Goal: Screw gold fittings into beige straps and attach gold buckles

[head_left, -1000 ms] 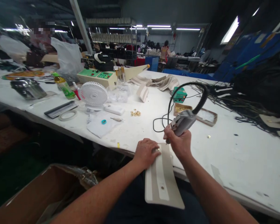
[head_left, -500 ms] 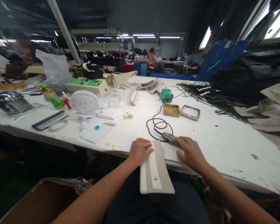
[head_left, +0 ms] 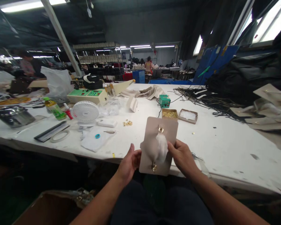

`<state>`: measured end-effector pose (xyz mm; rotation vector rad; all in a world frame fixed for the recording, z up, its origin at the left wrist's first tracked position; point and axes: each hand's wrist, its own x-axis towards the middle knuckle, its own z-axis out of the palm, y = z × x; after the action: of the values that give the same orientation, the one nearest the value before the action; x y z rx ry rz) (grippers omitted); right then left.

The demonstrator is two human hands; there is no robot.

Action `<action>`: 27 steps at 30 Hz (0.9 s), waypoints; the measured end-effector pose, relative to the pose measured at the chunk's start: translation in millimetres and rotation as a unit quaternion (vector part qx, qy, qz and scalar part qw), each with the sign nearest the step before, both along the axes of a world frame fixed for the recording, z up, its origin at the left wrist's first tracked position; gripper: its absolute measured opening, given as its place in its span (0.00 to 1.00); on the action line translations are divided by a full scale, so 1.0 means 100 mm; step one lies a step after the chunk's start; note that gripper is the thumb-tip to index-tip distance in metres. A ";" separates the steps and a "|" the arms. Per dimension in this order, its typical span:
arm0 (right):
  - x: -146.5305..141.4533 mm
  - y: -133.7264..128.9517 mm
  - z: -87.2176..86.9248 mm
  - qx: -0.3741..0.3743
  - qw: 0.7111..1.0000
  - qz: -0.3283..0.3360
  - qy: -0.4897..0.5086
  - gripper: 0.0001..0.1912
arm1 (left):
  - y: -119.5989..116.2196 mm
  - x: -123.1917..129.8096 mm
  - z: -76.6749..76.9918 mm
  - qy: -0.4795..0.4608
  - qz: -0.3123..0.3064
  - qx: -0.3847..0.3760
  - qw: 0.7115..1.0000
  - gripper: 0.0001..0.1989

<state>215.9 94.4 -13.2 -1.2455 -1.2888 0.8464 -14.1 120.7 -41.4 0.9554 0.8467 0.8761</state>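
A beige panel [head_left: 150, 134] with gold metal fittings at both ends is held up over the table's front edge. A strap or handle [head_left: 162, 147] with white wrapping bulges from its face, partly blurred. My right hand [head_left: 184, 156] is closed on the panel's right side, thumb against the white wrapping. At the left edge is my left hand [head_left: 128, 164], thumb raised apart and fingertips touching or just behind the panel. Beside my right wrist a metal-tipped tool [head_left: 197, 156] lies on the table, mostly hidden.
Behind the panel stand a box of gold fittings [head_left: 170, 114], a shallow box [head_left: 188, 115] and a green power unit [head_left: 164, 101]. Loose gold pieces [head_left: 127, 123], a white fan [head_left: 85, 112] and a tape roll [head_left: 60, 136] lie left. Black cords [head_left: 201, 100] spread at right.
The panel has been lifted and turned over, so its face with gold fittings shows. My right hand has let go of the corded grey tool and taken the panel. My left hand's grip has loosened.
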 end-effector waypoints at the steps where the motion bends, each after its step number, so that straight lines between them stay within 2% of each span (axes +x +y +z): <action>1: 0.00 0.05 0.05 -0.024 0.999 -0.012 0.031 0.24 | -0.10 0.00 0.04 -0.042 -0.020 -0.023 0.999 0.40; 4: -0.01 0.19 0.06 -0.094 0.990 0.025 0.102 0.26 | -0.38 0.09 0.10 -0.064 -0.030 -0.038 0.997 0.33; 6: -0.02 0.24 0.00 -0.126 0.985 0.063 0.103 0.28 | -0.48 0.19 0.10 -0.041 -0.008 -0.054 0.998 0.28; 7: -0.02 0.25 -0.05 -0.125 0.987 0.060 0.086 0.28 | -0.51 0.23 0.09 -0.031 0.006 -0.062 0.998 0.27; 8: -0.01 0.24 -0.09 -0.110 0.992 0.035 0.058 0.29 | -0.52 0.27 0.07 -0.023 0.023 -0.067 0.997 0.27; 10: 0.01 0.17 -0.19 -0.038 0.997 -0.062 -0.025 0.31 | -0.50 0.33 0.01 -0.006 0.060 -0.071 0.996 0.29; 11: 0.01 0.10 -0.23 0.010 0.992 -0.100 -0.074 0.29 | -0.49 0.34 -0.02 0.004 0.075 -0.070 0.995 0.29; 12: 0.00 0.02 -0.28 0.058 0.985 -0.110 -0.120 0.25 | -0.47 0.35 -0.06 0.012 0.087 -0.069 0.994 0.30; 14: -0.06 -0.16 -0.36 0.134 0.969 -0.054 -0.199 0.15 | -0.45 0.37 -0.14 0.021 0.101 -0.057 0.993 0.29; 16: -0.16 -0.30 -0.43 0.160 0.955 0.018 -0.250 0.07 | -0.45 0.39 -0.20 0.021 0.109 -0.030 0.993 0.27; 17: -0.21 -0.35 -0.45 0.158 0.951 0.031 -0.264 0.06 | -0.45 0.40 -0.23 0.022 0.113 -0.015 0.993 0.26; 22: -0.28 -0.32 -0.53 0.166 0.944 0.011 -0.286 0.03 | -0.47 0.45 -0.28 0.036 0.116 0.012 0.993 0.25; 27: -0.20 -0.27 -0.56 0.213 0.916 0.023 -0.340 0.04 | -0.47 0.48 -0.25 -0.006 0.132 -0.020 0.991 0.25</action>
<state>195.7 67.2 -69.0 -1.1861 -1.9368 0.1130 33.7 73.3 -66.1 0.8123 0.9921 1.0865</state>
